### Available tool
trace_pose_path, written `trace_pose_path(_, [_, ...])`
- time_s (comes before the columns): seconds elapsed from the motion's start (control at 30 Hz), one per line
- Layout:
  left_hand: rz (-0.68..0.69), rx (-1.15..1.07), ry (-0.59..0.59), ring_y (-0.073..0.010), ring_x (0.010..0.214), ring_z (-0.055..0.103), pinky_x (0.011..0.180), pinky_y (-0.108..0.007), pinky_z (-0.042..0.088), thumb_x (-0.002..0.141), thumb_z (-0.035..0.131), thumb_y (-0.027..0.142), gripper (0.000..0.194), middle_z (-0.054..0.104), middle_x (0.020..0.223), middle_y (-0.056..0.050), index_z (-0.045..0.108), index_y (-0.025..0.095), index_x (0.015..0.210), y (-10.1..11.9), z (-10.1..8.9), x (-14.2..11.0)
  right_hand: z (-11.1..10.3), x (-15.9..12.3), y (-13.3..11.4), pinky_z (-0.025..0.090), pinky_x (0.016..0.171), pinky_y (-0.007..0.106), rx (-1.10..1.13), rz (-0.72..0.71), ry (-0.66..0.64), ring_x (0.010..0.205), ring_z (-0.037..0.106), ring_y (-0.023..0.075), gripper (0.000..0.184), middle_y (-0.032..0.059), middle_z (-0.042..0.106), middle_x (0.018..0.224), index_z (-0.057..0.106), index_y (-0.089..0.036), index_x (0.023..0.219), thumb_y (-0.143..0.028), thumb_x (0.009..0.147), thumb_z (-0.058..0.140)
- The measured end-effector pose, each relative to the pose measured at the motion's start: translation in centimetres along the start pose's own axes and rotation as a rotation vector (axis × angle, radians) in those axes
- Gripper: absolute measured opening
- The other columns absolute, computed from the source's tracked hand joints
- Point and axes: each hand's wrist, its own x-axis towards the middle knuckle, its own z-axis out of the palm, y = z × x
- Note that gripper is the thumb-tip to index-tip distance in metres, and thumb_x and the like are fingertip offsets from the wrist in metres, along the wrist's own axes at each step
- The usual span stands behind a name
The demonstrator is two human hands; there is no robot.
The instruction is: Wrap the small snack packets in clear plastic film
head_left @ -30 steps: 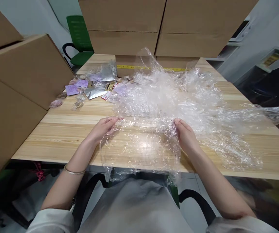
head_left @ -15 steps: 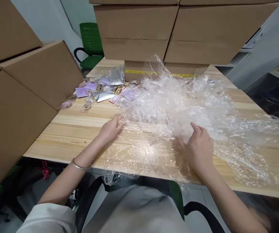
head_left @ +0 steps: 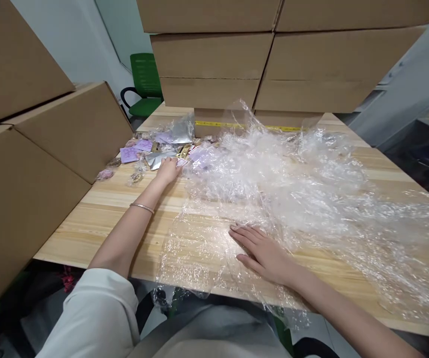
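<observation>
Clear plastic film lies crumpled over the middle and right of the wooden table, with a flatter part near the front edge. My right hand rests flat on that flatter part, fingers spread. Farther forward on the left, my left hand touches the near side of a pile, its fingers stretched out beside a silver packet and a small red-and-white packet. Around it are purple packets, a gold packet and small clear-wrapped pieces. Its fingertips are partly hard to make out.
Large cardboard boxes are stacked at the back of the table. More cardboard boxes stand along the left side. A green chair is behind the far left corner. Some film hangs over the front edge.
My left hand has moved from the film's left edge forward to the packets. My right hand has come left and down, and now lies flat on the film. The view has tilted slightly upward.
</observation>
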Motion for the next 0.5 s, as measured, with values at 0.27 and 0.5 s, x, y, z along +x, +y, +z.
trace_pose_path(0.27, [0.069,0.039,-0.247,-0.026,0.091,0.062,0.081,-0.029,0.046,0.067,0.072,0.037,0.038,0.072,0.094,-0.007,0.073,0.018,0.1,-1.7,-0.9,1.4,-0.2,0.2,0.1,0.035,0.115,0.054,0.029,-0.006,0.017,0.137,0.047,0.0292,0.056,0.0047,0.049,0.151,0.035,-0.032,0.154,-0.044,0.1,0.047])
trace_pose_path(0.5, [-0.083,0.148,-0.133,-0.0381,0.121,0.053,0.099,-0.041,0.041,0.078,0.062,0.052,0.067,0.062,0.129,-0.022,0.06,0.008,0.128,-3.8,-2.9,2.2,-0.6,0.3,-0.1,0.033,0.116,0.054,0.04,0.031,-0.059,0.138,0.045,0.0294,0.055,0.007,0.047,0.152,0.038,-0.024,0.152,-0.046,0.101,0.041])
